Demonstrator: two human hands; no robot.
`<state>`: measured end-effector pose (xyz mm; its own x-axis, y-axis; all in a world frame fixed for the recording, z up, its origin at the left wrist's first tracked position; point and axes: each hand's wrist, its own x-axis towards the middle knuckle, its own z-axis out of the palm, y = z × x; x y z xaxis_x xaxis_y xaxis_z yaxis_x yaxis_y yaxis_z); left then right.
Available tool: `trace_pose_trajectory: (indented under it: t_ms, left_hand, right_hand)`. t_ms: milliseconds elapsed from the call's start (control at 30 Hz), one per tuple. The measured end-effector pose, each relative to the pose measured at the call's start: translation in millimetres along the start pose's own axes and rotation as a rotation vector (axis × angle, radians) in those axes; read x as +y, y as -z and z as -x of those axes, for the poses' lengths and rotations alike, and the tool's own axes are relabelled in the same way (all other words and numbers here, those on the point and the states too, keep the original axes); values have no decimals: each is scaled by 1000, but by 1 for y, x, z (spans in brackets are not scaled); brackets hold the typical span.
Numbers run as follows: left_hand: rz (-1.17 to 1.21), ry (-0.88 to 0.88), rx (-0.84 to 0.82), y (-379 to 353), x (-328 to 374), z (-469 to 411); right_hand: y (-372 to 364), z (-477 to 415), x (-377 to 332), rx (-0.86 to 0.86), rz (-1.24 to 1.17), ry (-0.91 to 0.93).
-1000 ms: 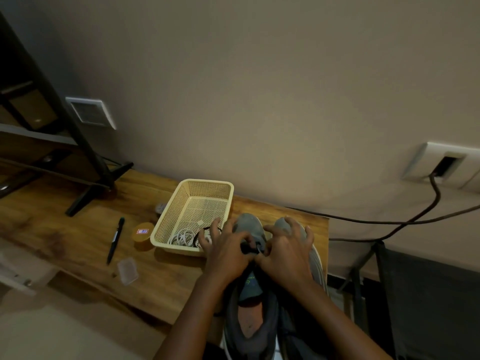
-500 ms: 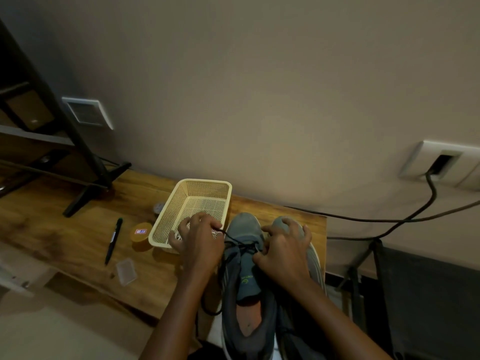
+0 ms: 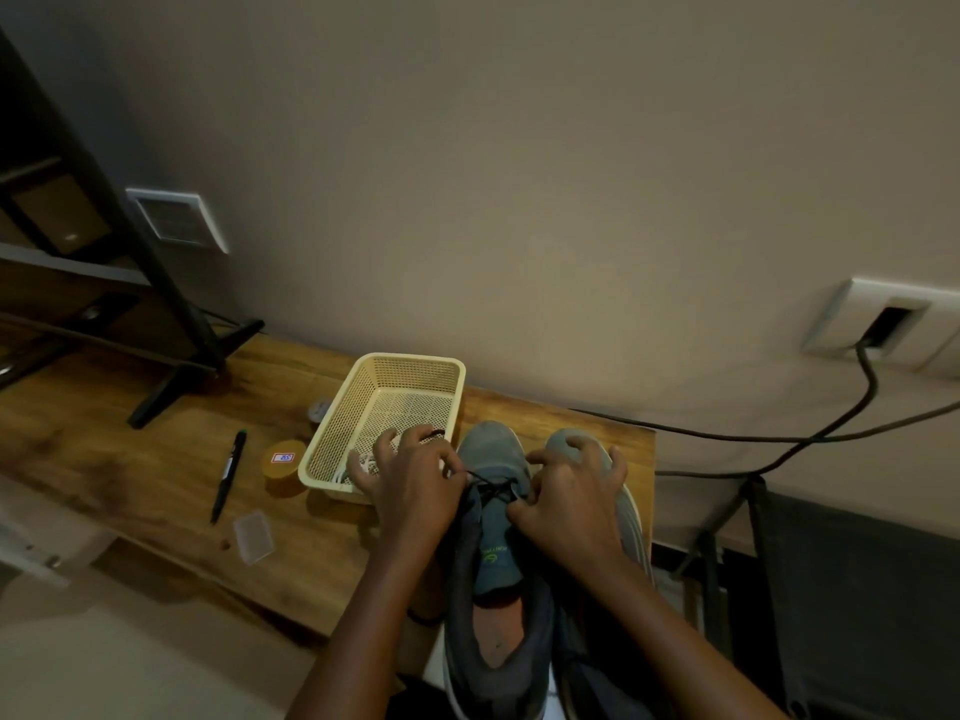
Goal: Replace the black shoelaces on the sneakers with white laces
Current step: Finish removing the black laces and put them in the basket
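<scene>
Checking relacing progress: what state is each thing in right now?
grey sneaker: upright, tongue bare, laced only near toe.
black lace: threaded there, pinched by left hand.
right hand: thumb at the lacing; grip unclear.
basket: holds coiled white laces.
pen: lying flat.

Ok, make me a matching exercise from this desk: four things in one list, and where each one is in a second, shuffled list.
Things: 1 pen; 2 basket; 3 black lace; 4 clear box.
Places: a pinched by the left hand over the sneaker; b left of the round tin; c in front of the round tin; d holding white laces.
Pairs: 1-b, 2-d, 3-a, 4-c.
</scene>
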<state>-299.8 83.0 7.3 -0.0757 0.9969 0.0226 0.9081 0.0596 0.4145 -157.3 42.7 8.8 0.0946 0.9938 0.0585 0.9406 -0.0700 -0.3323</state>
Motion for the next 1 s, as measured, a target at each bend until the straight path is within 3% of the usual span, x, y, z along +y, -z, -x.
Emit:
trace_pose_trajectory:
  t_ms: [100, 267, 533, 733, 1000]
  left_hand:
    - [68, -1, 35, 3, -4, -1]
    - [22, -266, -205, -5, 10, 7]
    - [-19, -111, -89, -6, 9, 2]
    - [189, 147, 210, 17, -13, -5]
    - [279, 43, 33, 19, -27, 21]
  right_hand:
    - [-1, 0, 0, -7, -4, 5]
    - [1, -1, 1, -22, -14, 18]
    - [1, 0, -1, -6, 13, -9]
    - [0, 0, 2, -3, 26, -13]
    - [14, -14, -6, 3, -35, 9]
